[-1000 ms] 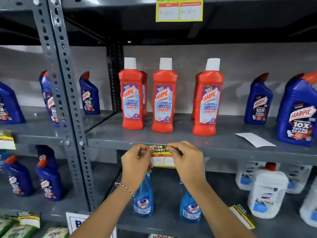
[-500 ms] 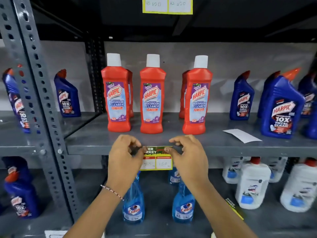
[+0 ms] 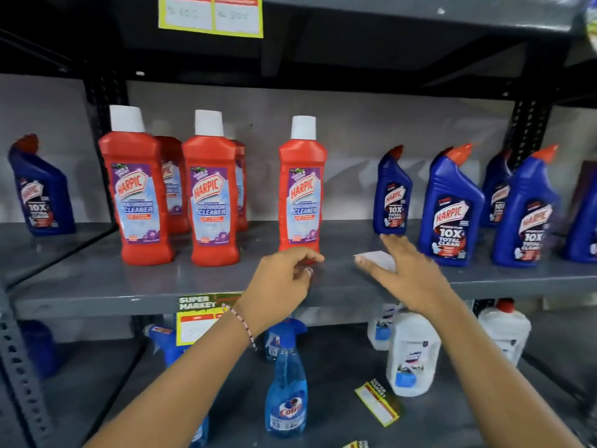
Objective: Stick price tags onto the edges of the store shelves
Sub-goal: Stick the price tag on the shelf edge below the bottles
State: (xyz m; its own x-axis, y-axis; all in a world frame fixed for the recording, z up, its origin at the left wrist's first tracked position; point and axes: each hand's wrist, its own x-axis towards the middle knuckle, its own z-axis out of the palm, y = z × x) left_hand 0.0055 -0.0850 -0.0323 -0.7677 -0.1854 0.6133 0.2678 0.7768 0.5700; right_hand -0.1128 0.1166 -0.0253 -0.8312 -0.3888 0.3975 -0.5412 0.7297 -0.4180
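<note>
A yellow and green price tag (image 3: 197, 318) hangs stuck on the front edge of the grey middle shelf (image 3: 97, 299), partly hidden by my left forearm. My left hand (image 3: 281, 279) hovers over the shelf with fingers loosely curled and nothing in it. My right hand (image 3: 403, 273) is spread flat over a white slip of paper (image 3: 374, 256) lying on the shelf, fingers on or just above it. Another price tag (image 3: 210, 16) sticks to the upper shelf's edge. A loose tag (image 3: 378, 402) lies on the lower shelf.
Red Harpic bottles (image 3: 139, 189) stand at the left and middle of the shelf, blue Harpic bottles (image 3: 449, 208) at the right. Below are blue spray bottles (image 3: 286, 383) and white jugs (image 3: 412, 350). A perforated steel upright (image 3: 16, 367) stands at the far left.
Both hands have let go of the price tag on the shelf edge and moved up and right. The right hand now reaches over the white slip. The view has shifted right.
</note>
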